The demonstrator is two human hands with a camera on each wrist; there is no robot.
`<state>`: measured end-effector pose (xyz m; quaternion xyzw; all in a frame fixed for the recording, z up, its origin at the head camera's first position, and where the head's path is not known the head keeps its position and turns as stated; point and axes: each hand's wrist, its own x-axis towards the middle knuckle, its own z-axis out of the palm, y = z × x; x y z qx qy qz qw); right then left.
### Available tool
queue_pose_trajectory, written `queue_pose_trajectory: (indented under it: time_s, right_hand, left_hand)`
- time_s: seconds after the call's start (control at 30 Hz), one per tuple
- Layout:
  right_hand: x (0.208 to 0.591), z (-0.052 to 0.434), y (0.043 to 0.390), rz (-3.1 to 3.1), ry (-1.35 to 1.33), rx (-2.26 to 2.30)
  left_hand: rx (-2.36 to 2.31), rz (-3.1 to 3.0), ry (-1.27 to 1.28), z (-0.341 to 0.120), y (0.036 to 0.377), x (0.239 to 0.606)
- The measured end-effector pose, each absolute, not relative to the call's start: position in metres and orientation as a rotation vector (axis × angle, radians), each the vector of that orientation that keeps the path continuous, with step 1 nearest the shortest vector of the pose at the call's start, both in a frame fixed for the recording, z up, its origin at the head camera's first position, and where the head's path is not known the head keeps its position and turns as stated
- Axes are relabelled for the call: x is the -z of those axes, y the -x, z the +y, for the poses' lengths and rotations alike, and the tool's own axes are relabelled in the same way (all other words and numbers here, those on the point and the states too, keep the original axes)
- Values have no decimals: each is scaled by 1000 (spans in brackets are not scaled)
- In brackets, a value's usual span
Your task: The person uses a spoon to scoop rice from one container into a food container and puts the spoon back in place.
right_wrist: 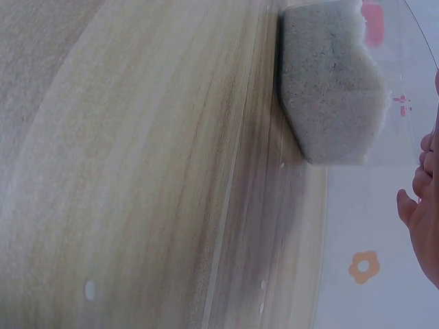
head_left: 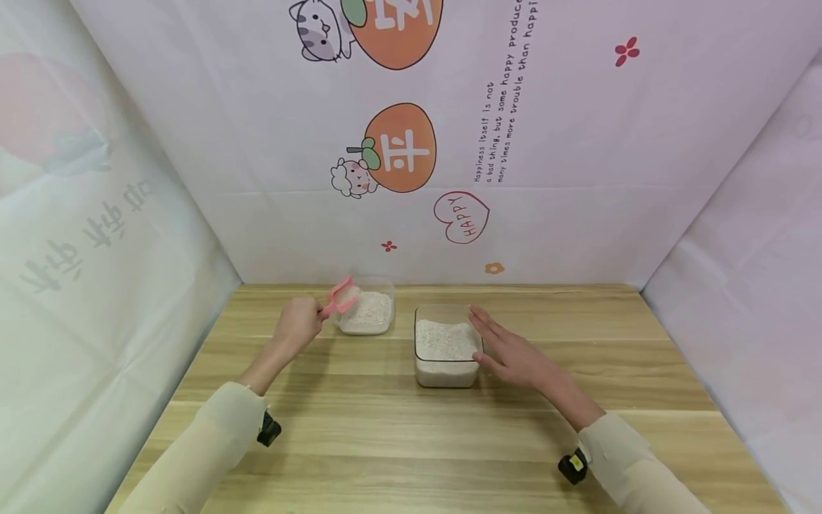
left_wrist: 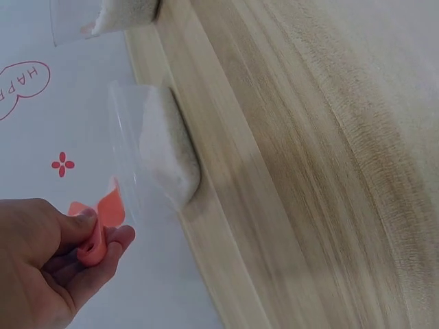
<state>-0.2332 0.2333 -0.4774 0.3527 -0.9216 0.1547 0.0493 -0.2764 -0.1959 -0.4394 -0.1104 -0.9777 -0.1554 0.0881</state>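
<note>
Left hand (head_left: 297, 323) pinches pink scoop (head_left: 340, 295), handle running near-left to far-right, bowl over far-left tub (head_left: 367, 312) of rice; right hand (head_left: 510, 350), fingers straight, rests against nearer right tub (head_left: 446, 353).

The head camera looks forward and down from above the wooden table (head_left: 411, 428), taking in both arms and the printed backdrop (head_left: 449, 143) from some way off. Each wrist camera sits low and close, turned sideways along the tabletop. All three views share the nearer rice container (head_left: 446, 353) (left_wrist: 103, 20) (right_wrist: 329, 89).
</note>
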Motion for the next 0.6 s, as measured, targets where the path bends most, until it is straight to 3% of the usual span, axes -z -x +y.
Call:
queue_pose_trajectory:
  time_s: [0.6]
  right_hand:
    - [477,232,233,-2838,-1061,-486]
  left_hand:
    - [201,-2877,460,-193,282,435]
